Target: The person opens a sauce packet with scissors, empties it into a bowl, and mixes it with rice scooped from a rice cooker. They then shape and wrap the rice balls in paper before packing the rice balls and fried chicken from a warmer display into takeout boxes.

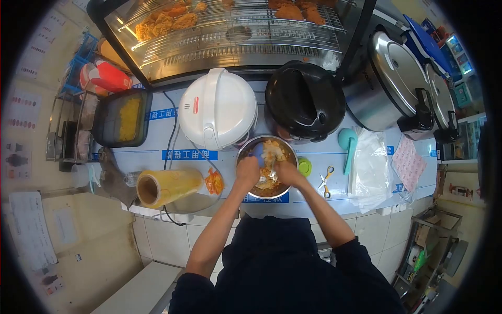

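A metal mixing bowl (266,195) stands before me on the covered counter, with a pale and brownish food mixture (273,152) inside. My left hand (248,171) is closed at the bowl's left side, and the blue-purple end of what looks like a rice paddle (257,152) extends from it over the food. My right hand (287,173) is over the right part of the bowl with its fingers curled in. What those fingers hold, if anything, is hidden and blurred. A small green lid or cup (305,167) sits just right of the bowl.
Behind the bowl are a white rice cooker (217,110) and a black one (303,99). Left lie a cling-film roll (170,187) and an orange packet (214,181). Scissors (327,181), a teal ladle (349,149) and plastic bags (371,172) lie right. A fried-food display case (238,52) stands behind.
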### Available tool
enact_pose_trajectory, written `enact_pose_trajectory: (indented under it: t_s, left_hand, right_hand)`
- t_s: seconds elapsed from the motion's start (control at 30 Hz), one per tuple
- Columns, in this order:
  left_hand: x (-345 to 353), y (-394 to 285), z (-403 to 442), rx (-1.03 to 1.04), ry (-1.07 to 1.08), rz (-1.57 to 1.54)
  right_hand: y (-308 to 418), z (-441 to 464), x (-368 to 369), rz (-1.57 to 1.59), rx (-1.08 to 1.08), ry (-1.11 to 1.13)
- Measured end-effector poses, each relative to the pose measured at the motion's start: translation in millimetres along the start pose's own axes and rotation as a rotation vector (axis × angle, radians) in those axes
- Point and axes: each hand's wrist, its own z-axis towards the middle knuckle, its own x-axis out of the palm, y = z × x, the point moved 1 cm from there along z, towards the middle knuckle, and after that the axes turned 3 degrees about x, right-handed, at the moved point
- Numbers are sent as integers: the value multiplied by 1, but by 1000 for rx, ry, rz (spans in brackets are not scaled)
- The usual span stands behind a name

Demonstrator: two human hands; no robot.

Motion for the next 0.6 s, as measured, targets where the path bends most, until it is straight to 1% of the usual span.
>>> enact_pose_trajectory:
  t_s: [0.03,0.07,0.1,0.13,0.17,0.2,0.23,0.27,0.3,0.33,0.4,0.43,0.5,0.53,0.6]
  left_hand:
    - [3,1,-4,-3,1,-4]
    - [9,5,-9,-55,-63,-132]
    - [13,10,-16,-105,-127,-258]
    - [24,19,-22,-105,-127,-258]
    - [39,32,-28,-143,-186,-443]
    - [46,41,-32,-182,-241,-628]
    - [45,46,-32,-185,-241,-631]
    - [48,52,-34,-365,-58,-978]
    - [51,55,-37,-545,142,-1316]
    - [56,56,-37,-550,142,-1316]
    - [71,53,-34,-610,150,-1465]
    - [72,53,-35,-607,158,-1460]
    - [69,52,-35,-605,95,-1379]
    - [65,48,-37,-595,94,-1384]
    - [59,41,-47,-593,72,-1265]
  right_hand:
    - [26,-4,-2,-304,-27,-12]
    - [34,-7,6,-305,-28,-6]
    - [41,-15,14,-302,-17,-61]
    - [43,-21,18,-300,-6,-119]
    - [38,-27,16,-334,-38,-59]
    - [36,-35,8,-332,-33,-59]
    - [39,-46,-6,-317,23,-83]
    - [46,-54,-19,-306,73,-102]
    - [60,-57,-25,-211,128,-233]
    - [62,-48,-15,-209,128,-228]
    - [60,-32,5,-325,34,-188]
    - [59,-38,8,-322,42,-192]
    - [60,-50,12,-274,5,-213]
    - [55,-51,2,-282,5,-219]
    - [42,-53,-15,-297,-35,-107]
